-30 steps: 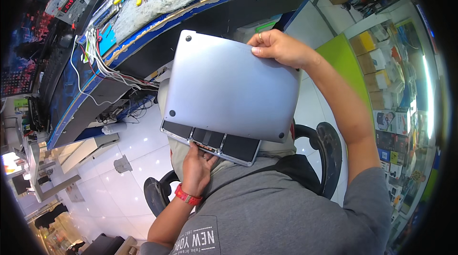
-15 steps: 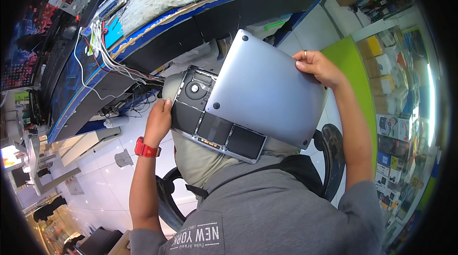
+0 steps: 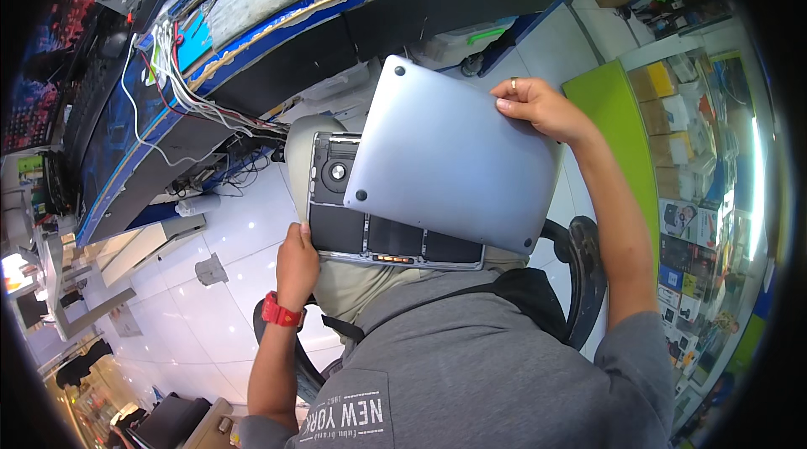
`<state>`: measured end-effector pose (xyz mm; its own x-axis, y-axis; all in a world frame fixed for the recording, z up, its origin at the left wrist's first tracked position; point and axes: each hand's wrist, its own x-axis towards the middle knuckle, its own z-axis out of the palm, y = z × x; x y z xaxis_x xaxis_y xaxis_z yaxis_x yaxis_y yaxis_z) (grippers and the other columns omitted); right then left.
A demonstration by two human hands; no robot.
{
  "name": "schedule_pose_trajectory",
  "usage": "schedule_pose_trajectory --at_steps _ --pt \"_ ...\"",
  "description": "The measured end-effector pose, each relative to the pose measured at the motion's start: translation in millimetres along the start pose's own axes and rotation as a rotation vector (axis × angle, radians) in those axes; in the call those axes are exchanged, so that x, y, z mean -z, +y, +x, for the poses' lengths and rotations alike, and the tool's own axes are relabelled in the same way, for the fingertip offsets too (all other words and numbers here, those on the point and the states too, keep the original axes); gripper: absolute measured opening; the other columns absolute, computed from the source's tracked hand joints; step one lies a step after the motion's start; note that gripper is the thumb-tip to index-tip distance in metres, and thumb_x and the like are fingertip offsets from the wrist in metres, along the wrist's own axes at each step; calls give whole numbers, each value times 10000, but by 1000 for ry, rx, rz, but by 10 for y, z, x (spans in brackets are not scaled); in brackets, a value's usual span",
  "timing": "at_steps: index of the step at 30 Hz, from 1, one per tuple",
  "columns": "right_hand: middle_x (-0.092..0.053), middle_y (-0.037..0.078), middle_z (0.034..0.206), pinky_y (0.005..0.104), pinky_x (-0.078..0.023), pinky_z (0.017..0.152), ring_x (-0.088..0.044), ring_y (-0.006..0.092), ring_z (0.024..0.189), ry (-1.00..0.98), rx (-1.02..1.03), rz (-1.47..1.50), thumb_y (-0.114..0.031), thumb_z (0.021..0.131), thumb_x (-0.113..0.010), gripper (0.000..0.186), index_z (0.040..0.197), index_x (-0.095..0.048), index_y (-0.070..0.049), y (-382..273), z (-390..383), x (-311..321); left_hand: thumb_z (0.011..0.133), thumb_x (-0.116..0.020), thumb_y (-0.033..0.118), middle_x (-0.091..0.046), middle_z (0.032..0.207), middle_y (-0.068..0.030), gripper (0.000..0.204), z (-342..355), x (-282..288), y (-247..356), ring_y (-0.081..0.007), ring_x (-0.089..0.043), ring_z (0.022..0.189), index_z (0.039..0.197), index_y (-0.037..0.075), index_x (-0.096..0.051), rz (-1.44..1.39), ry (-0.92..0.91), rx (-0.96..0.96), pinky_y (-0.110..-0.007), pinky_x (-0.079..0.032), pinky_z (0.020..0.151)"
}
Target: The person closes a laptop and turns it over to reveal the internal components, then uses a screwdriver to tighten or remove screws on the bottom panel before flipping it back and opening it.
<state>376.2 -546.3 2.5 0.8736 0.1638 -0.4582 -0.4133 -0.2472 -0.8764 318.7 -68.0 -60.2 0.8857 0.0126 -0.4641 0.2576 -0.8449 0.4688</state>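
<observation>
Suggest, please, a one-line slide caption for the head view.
Right hand lifts the silver bottom cover off an opened laptop steadied on the lap by the left hand.

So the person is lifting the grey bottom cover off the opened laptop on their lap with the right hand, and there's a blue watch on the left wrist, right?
Not quite: the head view shows a red watch on the left wrist, not a blue one. The rest holds: the right hand lifts the grey bottom cover off the opened laptop on the lap, while the left hand steadies it.
</observation>
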Motion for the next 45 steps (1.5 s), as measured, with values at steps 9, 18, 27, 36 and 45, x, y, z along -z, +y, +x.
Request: schedule_pose_trajectory --at_steps 9,18,27,36,45 --pt "-756 86 1142 340 -530 1002 -690 174 1087 -292 94 -325 -160 1066 -639 304 1283 -716 39 -262 411 -578 1165 -421 367 -729 878 -252 414 -381 137 76 -442 -724 851 1046 33 -635 85 -212 62 -549 -535 750" --pt "-761 114 1146 342 -536 987 -701 192 1070 -379 106 -305 -183 1082 -626 317 1289 -716 40 -160 502 -956 1139 -577 365 -680 922 4 368 -347 401 343 -85 -617 803 1127 20 -707 -769 -253 1 -243 -514 750" --pt "-664 217 1289 465 -547 992 -671 387 1119 497 608 -852 -190 959 -753 427 1320 -680 26 -123 -198 -1219 1129 -604 278 -675 893 17 308 -362 80 91 -50 -548 769 1076 -9 -703 -1001 -253 110 -235 -454 714" --pt "-568 205 1395 360 -563 898 -641 296 1162 540 29 -290 -115 946 -777 503 1394 -614 44 537 -1255 -1458 1133 -601 260 -692 928 12 302 -334 -9 168 -57 -561 815 1099 -20 -709 -915 -150 51 -248 -469 764" --pt "-628 111 1123 290 -537 780 -617 168 852 585 -35 -37 -88 904 -830 520 1362 -653 83 671 -1265 -1482 1132 -606 282 -711 945 -5 330 -249 -9 138 -71 -570 825 1095 -29 -710 -900 -147 41 -258 -467 783"
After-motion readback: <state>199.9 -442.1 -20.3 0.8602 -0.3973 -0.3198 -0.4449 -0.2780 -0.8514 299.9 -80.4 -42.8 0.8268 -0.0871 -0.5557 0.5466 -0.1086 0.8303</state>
